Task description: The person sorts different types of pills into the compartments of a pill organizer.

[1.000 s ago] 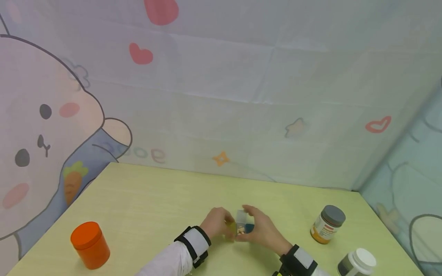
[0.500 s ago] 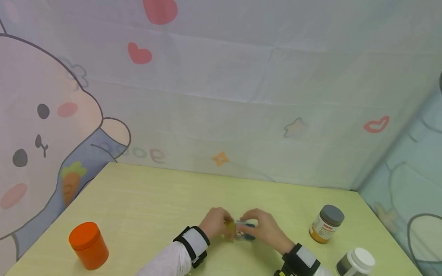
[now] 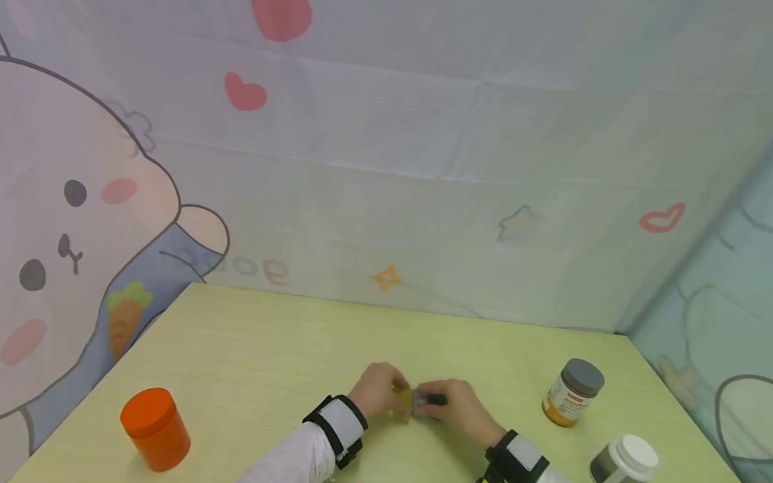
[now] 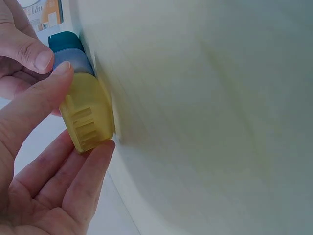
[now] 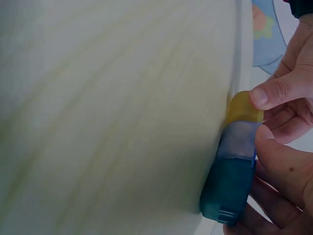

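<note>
A small pill box (image 4: 90,110) lies on the table between both hands. It has a yellow end, a clear middle section and a teal end (image 5: 227,188); all the lids I can see are down. My left hand (image 3: 377,389) holds the yellow end, thumb on top and fingertips at its far edge in the left wrist view. My right hand (image 3: 461,406) grips the other side. In the right wrist view its thumb (image 5: 266,137) presses at the clear section and its fingers reach round the teal end. The hands hide part of the box in the head view.
An orange jar (image 3: 157,429) stands at the left of the pale yellow table (image 3: 290,349). On the right are a grey-lidded bottle (image 3: 572,392) with an orange and white label and a white-capped bottle (image 3: 625,459). A printed cloth (image 3: 386,168) hangs behind.
The clear section's lid stood raised with pills showing inside; my right hand has lowered it and it is now down. My left hand has kept its hold on the yellow end.
</note>
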Available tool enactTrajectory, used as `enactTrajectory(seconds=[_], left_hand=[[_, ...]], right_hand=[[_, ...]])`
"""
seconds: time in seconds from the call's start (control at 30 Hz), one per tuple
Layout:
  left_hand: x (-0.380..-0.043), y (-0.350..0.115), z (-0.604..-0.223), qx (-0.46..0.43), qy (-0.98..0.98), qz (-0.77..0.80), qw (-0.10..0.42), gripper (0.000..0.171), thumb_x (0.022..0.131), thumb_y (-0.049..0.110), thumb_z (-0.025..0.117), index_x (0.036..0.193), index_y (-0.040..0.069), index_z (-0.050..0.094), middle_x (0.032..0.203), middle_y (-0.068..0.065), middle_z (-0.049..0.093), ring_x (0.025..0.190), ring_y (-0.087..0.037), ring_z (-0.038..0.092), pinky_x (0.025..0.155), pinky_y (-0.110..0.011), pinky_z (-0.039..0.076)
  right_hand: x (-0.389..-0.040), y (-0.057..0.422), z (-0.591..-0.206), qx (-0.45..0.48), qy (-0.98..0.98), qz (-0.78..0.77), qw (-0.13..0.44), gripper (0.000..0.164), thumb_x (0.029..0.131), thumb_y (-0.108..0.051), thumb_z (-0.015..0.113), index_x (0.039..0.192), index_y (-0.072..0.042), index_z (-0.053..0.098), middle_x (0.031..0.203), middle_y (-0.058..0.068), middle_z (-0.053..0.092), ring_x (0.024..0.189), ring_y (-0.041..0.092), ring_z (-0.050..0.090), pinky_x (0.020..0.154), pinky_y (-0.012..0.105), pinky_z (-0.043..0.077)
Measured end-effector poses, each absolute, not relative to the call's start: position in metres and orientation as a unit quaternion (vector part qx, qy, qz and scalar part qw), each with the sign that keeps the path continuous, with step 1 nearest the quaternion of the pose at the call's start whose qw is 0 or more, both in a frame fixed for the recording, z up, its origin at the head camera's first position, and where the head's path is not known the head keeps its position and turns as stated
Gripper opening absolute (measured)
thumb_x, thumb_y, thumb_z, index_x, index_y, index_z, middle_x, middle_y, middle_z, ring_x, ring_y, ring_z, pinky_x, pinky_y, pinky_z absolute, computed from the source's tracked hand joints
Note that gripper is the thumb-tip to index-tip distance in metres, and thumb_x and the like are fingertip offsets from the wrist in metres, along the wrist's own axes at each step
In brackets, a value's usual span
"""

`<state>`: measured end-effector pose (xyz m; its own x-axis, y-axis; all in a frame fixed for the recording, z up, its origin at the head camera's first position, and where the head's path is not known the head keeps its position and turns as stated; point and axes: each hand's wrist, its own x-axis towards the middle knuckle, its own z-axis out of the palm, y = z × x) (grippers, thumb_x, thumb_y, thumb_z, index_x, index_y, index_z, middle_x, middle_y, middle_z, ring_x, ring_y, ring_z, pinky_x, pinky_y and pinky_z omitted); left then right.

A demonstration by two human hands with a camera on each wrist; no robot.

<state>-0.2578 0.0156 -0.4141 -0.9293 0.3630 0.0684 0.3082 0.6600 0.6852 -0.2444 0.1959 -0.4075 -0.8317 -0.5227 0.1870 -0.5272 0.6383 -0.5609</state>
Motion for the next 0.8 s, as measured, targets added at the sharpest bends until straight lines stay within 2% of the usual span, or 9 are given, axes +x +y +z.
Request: enactTrajectory(seconds=[0.2,0.33,0.4,0.5,0.6,0.8], left_hand=[[-0.263,0.016,-0.421,0.212,0.918,0.335,0.021,0.042,0.055,0.012,0.085,0.094,0.002,0.070,0.090,-0.006,0.068,0.080,-0.015,0.060,0.072,-0.023,0.047],[-0.265,0.020,-0.421,0.276,0.941,0.195,0.003,0.023,0.063,0.017,0.081,0.081,0.007,0.070,0.076,0.004,0.063,0.069,-0.007,0.053,0.068,-0.020,0.044],[-0.262,0.023,-0.419,0.322,0.942,0.093,-0.029,0.010,0.070,0.016,0.076,0.073,0.012,0.067,0.069,0.008,0.059,0.064,-0.005,0.049,0.064,-0.018,0.043],[-0.255,0.026,-0.418,0.374,0.923,-0.020,-0.086,0.009,0.076,0.013,0.067,0.070,0.018,0.064,0.067,0.010,0.058,0.063,-0.003,0.051,0.061,-0.018,0.044],[-0.249,0.027,-0.420,0.408,0.896,-0.093,-0.150,0.013,0.081,0.011,0.060,0.077,0.022,0.065,0.071,0.009,0.061,0.066,-0.004,0.056,0.061,-0.018,0.046],[-0.246,0.023,-0.417,0.444,0.866,-0.159,-0.166,0.026,0.087,0.010,0.056,0.105,0.026,0.064,0.095,0.012,0.063,0.079,-0.007,0.057,0.068,-0.020,0.048]], right_hand=[[-0.248,0.196,-0.410,0.309,-0.899,0.310,0.003,0.030,0.075,-0.015,0.071,0.101,0.000,0.068,0.099,0.012,0.067,0.092,0.027,0.063,0.078,0.035,0.050],[-0.247,0.195,-0.410,0.315,-0.896,0.313,0.008,0.028,0.076,-0.012,0.070,0.101,0.000,0.068,0.098,0.011,0.068,0.091,0.025,0.063,0.077,0.033,0.050],[-0.247,0.195,-0.410,0.317,-0.896,0.310,0.013,0.028,0.076,-0.012,0.070,0.102,0.000,0.067,0.098,0.011,0.068,0.091,0.025,0.063,0.078,0.034,0.050],[-0.247,0.196,-0.411,0.320,-0.898,0.302,0.022,0.030,0.076,-0.013,0.070,0.103,0.001,0.067,0.100,0.011,0.067,0.093,0.026,0.063,0.080,0.035,0.049],[-0.247,0.196,-0.413,0.324,-0.899,0.291,0.033,0.032,0.076,-0.016,0.070,0.103,0.001,0.067,0.102,0.013,0.066,0.094,0.028,0.063,0.081,0.035,0.049],[-0.248,0.196,-0.412,0.327,-0.897,0.295,0.038,0.035,0.076,-0.017,0.070,0.105,0.002,0.065,0.105,0.017,0.064,0.094,0.030,0.063,0.080,0.036,0.049]])
